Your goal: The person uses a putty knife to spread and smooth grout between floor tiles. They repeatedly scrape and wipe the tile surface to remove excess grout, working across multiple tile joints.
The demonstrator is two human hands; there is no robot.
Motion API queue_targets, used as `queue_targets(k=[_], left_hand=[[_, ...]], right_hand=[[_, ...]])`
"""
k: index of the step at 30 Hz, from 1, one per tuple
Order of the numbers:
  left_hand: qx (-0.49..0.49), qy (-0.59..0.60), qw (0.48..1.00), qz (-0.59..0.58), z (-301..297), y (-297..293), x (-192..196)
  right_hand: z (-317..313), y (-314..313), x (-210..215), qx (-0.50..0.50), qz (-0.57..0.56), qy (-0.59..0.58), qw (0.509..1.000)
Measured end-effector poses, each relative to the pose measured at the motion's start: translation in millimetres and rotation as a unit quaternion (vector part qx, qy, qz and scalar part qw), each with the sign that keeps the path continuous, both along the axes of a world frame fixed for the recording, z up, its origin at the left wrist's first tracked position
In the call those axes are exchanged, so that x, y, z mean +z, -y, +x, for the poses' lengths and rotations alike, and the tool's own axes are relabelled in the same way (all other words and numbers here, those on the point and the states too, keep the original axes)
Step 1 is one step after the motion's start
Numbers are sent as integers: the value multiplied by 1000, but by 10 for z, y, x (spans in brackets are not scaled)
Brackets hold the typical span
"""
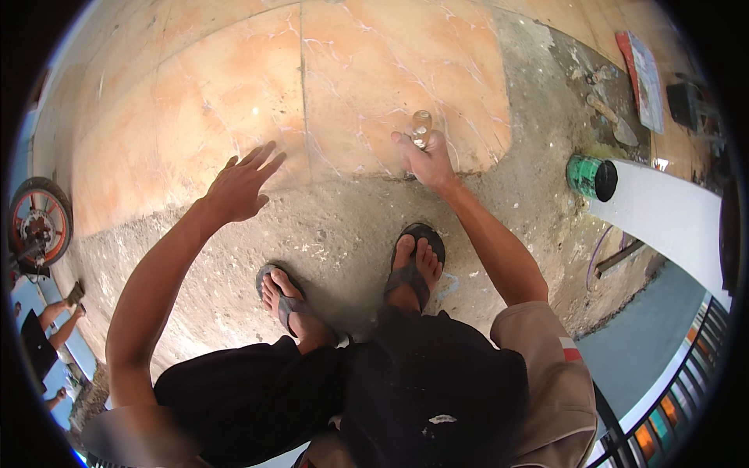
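Note:
My right hand point(431, 165) is closed around a tool with a rounded, brown, shiny handle point(421, 125). Its handle end points up and away from me, while the working end is mostly hidden under the hand, close to the front edge of the marbled orange tiles point(374, 70). To the left, my left hand point(243, 186) is open with fingers stretched out and nothing in it. It hovers over or rests near the tile edge; I cannot tell whether it touches. Between the tiles and my body lies rough grey concrete point(328, 230).
At the right stand a green can point(583, 175) with a dark inside and a white ledge point(671, 214). A trowel point(616, 121) and a red-and-white packet point(644, 82) lie beyond. Far left are a motorcycle wheel point(40, 222) and another person point(47, 339). A black railing point(679, 382) borders the lower right.

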State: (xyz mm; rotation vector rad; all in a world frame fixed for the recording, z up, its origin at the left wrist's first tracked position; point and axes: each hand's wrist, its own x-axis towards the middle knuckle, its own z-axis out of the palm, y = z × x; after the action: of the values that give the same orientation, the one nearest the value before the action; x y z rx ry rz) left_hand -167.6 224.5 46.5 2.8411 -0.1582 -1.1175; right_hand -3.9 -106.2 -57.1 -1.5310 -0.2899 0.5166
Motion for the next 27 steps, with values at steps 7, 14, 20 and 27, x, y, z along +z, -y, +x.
queue_targets(k=[7, 14, 20, 27], left_hand=[[18, -6, 1000, -13, -73, -27, -22], [44, -41, 998, -14, -66, -17, 21], [16, -12, 1000, -12, -105, -69, -30], [34, -17, 999, -22, -86, -35, 52]], right_hand=[[-147, -13, -51, -16, 47, -70, 996], [-278, -147, -9, -2, 69, -74, 995], [-156, -120, 90, -57, 111, -73, 990], [119, -391, 230, -152, 170, -89, 970]])
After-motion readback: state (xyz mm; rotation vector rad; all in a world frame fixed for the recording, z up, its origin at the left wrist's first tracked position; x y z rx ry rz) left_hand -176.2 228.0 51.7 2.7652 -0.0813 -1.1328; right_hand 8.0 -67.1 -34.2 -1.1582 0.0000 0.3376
